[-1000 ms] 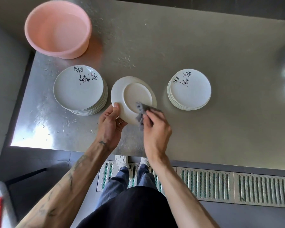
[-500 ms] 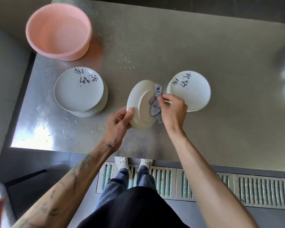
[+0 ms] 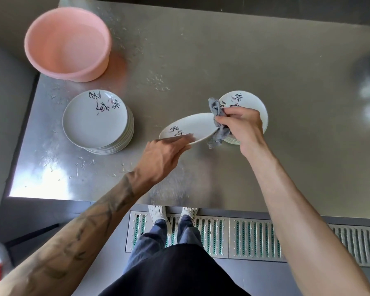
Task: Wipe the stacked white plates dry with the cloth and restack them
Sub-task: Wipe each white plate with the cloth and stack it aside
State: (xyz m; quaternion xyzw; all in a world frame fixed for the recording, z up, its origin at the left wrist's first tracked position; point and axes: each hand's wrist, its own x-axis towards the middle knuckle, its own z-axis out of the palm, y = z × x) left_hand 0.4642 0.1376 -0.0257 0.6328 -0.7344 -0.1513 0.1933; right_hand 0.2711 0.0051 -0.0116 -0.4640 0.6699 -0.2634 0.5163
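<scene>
Left hand point(image 3: 166, 153): grips the near rim of a tilted plate point(image 3: 190, 128) above the counter point(image 3: 222, 60).
Right hand point(image 3: 241, 127): pinches a grey cloth point(image 3: 217, 122) against that plate's right edge.
Stacks: left stack point(image 3: 96, 120), right stack point(image 3: 250, 103).

Two stacks point(image 3: 95, 118) point(image 3: 252, 100); one plate point(image 3: 194, 127), cloth point(image 3: 219, 134), basin point(image 3: 66, 43)

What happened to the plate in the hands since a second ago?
The plate was turned over, from plain underside up to painted face up, and carried right, toward the right stack. The cloth moved from its near side to its right edge. The left hand still holds the plate, and the right hand still pinches the cloth. That stack, the left stack and the basin stayed put.
</scene>
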